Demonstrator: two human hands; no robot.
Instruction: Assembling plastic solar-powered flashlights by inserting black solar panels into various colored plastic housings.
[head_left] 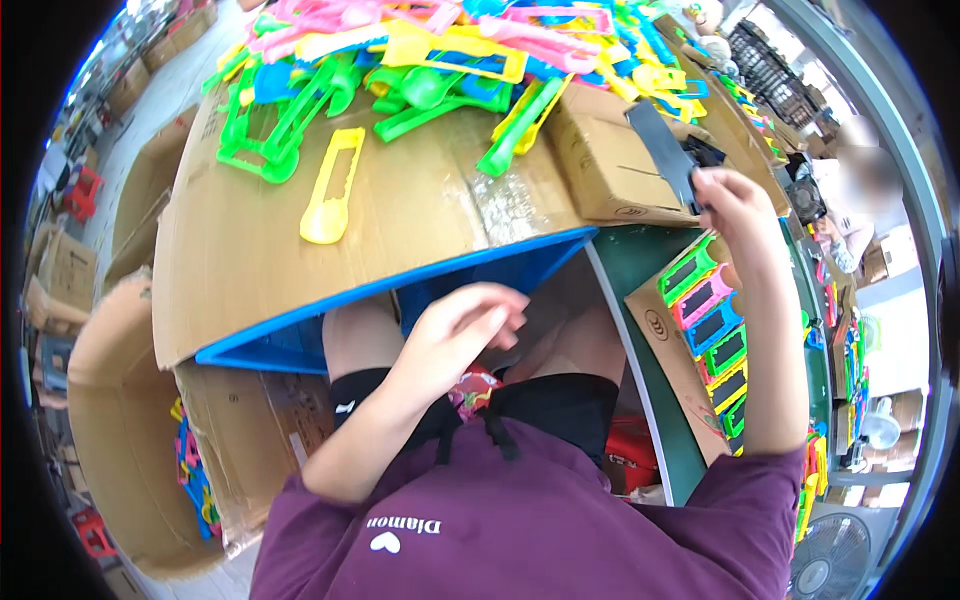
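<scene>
My right hand pinches the lower end of a flat dark grey strip, at the open top of a small cardboard box with more dark pieces in it. Over my lap, my left hand hangs with its fingers loosely bent and apart, and nothing shows in it. A single yellow plastic piece with a long open frame and a rounded end lies on the cardboard surface. Beyond it is a heap of similar green, pink, blue and yellow pieces.
At the right, a cardboard box holds a row of colored frames with dark strips in them. Large open cartons stand at the left. A blue frame edge runs above my thighs. Another person sits at the far right.
</scene>
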